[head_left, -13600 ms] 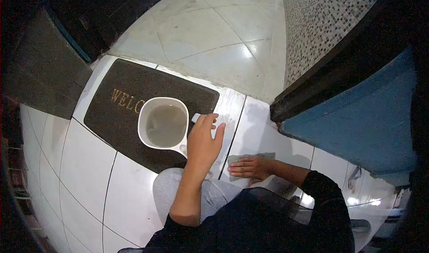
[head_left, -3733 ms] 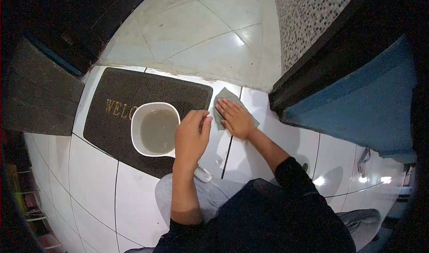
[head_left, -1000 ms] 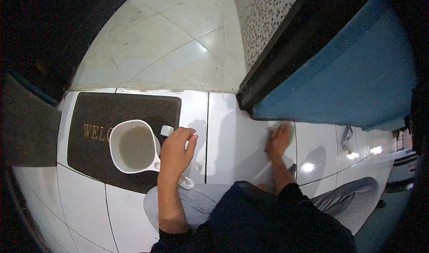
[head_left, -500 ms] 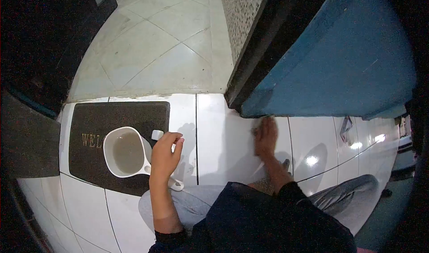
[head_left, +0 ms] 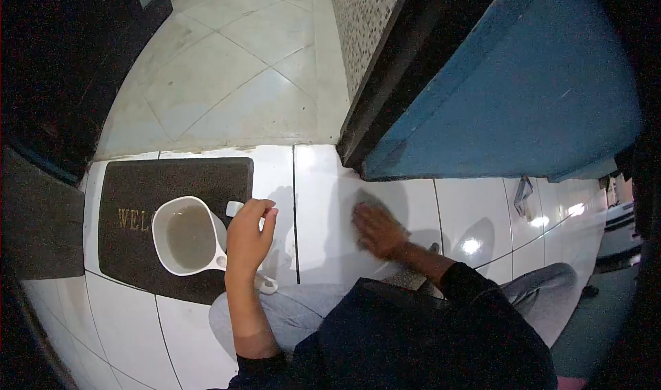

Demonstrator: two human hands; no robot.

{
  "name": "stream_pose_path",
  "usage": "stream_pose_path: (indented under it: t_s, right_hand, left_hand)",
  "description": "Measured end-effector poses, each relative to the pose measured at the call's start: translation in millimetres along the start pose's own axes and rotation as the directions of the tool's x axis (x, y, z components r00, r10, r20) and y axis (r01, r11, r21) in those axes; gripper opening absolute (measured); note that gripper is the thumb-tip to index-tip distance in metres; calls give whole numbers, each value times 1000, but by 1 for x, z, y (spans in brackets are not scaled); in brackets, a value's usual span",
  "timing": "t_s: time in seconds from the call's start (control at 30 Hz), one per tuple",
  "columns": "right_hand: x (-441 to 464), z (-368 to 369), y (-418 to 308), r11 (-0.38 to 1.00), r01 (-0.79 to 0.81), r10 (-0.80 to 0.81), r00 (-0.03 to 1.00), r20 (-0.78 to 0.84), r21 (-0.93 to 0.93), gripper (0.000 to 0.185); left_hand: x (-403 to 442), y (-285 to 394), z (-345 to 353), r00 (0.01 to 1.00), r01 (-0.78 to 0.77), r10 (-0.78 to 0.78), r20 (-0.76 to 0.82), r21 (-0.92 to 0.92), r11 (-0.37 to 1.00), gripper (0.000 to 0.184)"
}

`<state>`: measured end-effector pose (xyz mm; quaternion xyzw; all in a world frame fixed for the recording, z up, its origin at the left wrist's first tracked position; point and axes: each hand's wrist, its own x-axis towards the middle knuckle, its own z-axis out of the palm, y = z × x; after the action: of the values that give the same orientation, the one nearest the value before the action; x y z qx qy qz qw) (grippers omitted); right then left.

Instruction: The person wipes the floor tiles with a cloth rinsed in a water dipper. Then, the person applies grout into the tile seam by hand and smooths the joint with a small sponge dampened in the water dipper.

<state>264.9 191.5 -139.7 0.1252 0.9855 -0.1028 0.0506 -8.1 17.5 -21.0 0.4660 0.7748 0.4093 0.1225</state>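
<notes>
My left hand (head_left: 248, 235) hovers beside a white plastic water dipper (head_left: 158, 242), its fingers loosely bent and the thumb apart. Nothing shows in its grasp. Cloudy water (head_left: 191, 237) fills part of the dipper, whose handle (head_left: 266, 284) passes beneath my left wrist. A small white block (head_left: 234, 208) lies by my left knuckles on the edge of the dark doormat (head_left: 175, 175). Over the white tiles, my right hand (head_left: 380, 233) is smeared by motion, palm down. A dark patch borders its fingertips; whether that is shadow or something held I cannot make out.
A blue wall panel (head_left: 496, 114) with a dark frame (head_left: 372, 87) rises at the right. Ahead lies a greenish tiled floor (head_left: 241, 73); a dark door (head_left: 62, 66) stands left. A small flat object (head_left: 525, 196) rests on the tiles at right. My bent knees flank the work area.
My right hand has swept left and slightly toward me across the tiles, away from the foot of the blue panel. My left hand and the dipper keep their places; the view has shifted slightly.
</notes>
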Motion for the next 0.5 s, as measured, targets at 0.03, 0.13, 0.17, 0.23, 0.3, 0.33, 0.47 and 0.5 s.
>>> stream_pose_path:
  t_s: [0.03,0.13,0.17,0.23,0.3,0.33,0.47,0.5]
  right_hand:
    - [9,1,-15,992,119,-119,993,0,-43,62]
    - [31,14,-49,930,362,-363,932,6,61,55]
    - [39,16,-61,902,425,-426,905,-1,79,53]
    - [58,17,-87,836,521,-519,853,-63,171,52]
    - [79,14,-109,800,568,-562,822,-89,192,52]
    - [89,15,-116,794,579,-572,815,-92,187,53]
    - [144,3,-104,915,395,-389,918,-74,84,52]
    - [161,-6,-95,946,320,-315,946,-78,57,53]
  left_hand:
    - [0,-1,1,1000,2,-1,-8,17,1000,14]
    - [-1,-3,1,1000,0,0,-19,0,1000,13]
    - [0,-3,-1,1000,6,-6,-26,4,1000,13]
    - [1,0,-3,998,38,-38,-47,-6,999,13]
    - [3,-3,-2,995,61,-60,-81,11,998,12]
    - [4,-5,-2,991,75,-75,-110,-4,997,12]
    - [2,-6,-7,982,112,-120,-146,-61,992,13]
    - [2,-5,-8,982,126,-137,-133,-84,988,13]
